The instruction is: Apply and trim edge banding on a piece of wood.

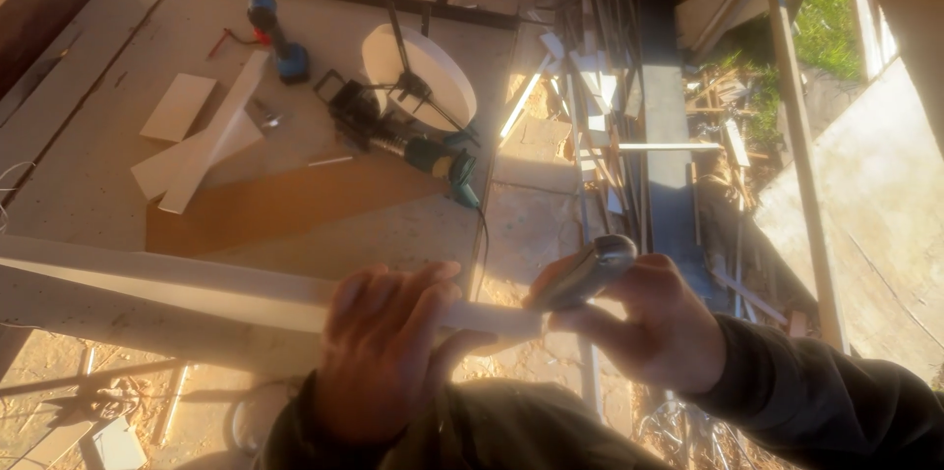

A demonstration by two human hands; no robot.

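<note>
Wooden strip, held at workbench
Left hand clenched round strip; right hand grasping grey-handled tool (blade hidden).

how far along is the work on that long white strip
Done: nothing on the strip itself shows as finished from this view; several cut white pieces lie on the workbench.
In hand: the left hand grips the long white strip while the right hand holds a grey-handled tool at its end.
Left: cannot tell; the strip's end is hidden behind the hands.
</note>
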